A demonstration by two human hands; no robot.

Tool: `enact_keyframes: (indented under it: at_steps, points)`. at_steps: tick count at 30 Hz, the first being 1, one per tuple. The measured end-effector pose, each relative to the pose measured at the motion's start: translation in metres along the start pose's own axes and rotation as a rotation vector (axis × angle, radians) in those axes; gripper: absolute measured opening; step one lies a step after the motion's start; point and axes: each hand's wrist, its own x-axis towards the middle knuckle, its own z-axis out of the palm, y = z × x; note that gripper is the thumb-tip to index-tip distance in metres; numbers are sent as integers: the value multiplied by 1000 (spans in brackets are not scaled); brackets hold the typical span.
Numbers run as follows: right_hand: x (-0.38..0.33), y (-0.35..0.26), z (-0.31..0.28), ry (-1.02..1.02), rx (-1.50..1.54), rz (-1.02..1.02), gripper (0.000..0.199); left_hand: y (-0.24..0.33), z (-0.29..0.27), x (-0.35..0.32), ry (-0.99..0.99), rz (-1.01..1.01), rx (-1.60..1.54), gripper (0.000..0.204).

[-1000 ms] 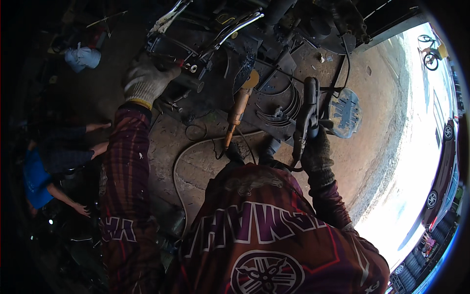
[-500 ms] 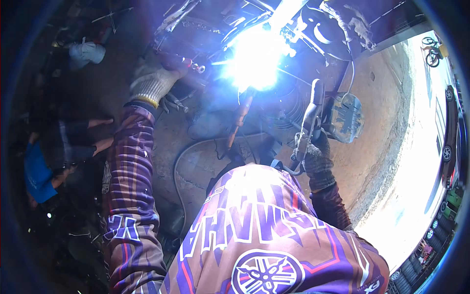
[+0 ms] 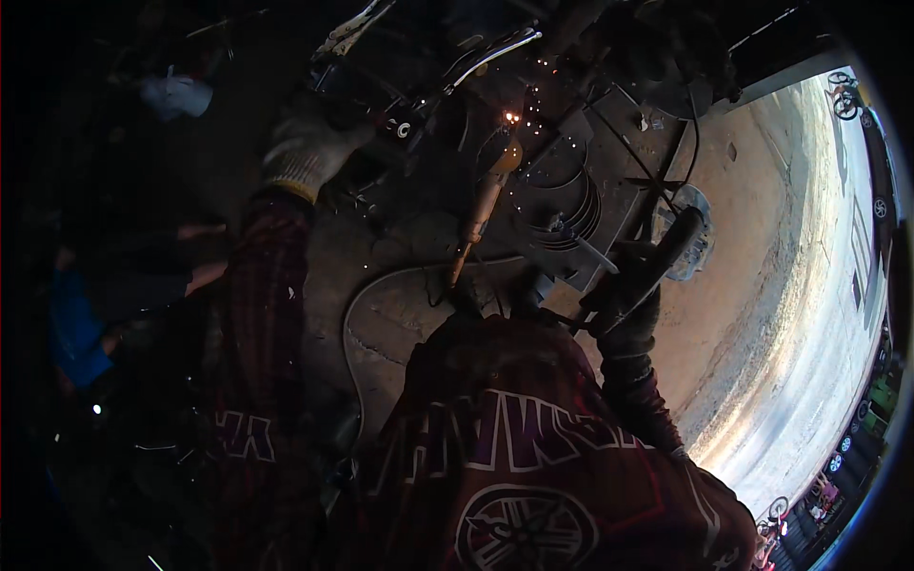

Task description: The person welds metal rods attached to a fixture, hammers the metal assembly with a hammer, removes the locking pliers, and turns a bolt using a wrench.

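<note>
A dark metal frame (image 3: 571,190) lies on the ground (image 3: 743,247), curved bars stacked on it. A cable (image 3: 381,295) loops over the floor below it. The electrode holder (image 3: 486,205) slants up toward the frame, sparks (image 3: 514,116) glowing at its tip. The right hand (image 3: 624,295), in a dark glove, has its fingers closed around a dark handle (image 3: 666,252) just right of the frame. The left hand (image 3: 305,152), in a pale glove, rests on the frame's left end by a clamp (image 3: 354,29); whether its fingers grip cannot be told.
</note>
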Motion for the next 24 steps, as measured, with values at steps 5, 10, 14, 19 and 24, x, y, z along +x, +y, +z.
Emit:
enact_keyframes:
  at_steps: [5, 10, 14, 19, 24]
  points:
    - [-11, 6, 17, -263, 497, 218, 46, -1, 2, -3, 33, -43, 38, 124]
    - [6, 18, 42, -445, 882, 488, 42, -7, -10, -11, 22, -50, 40, 124]
    - [15, 16, 59, -332, 756, 421, 38, 5, -3, -2, 10, -15, 32, 124]
    - [20, 15, 63, -338, -808, -299, 64, -5, -4, -3, -6, -43, 32, 126]
    - [26, 23, 69, -419, -552, -198, 58, 0, -6, -5, -3, -51, 25, 118]
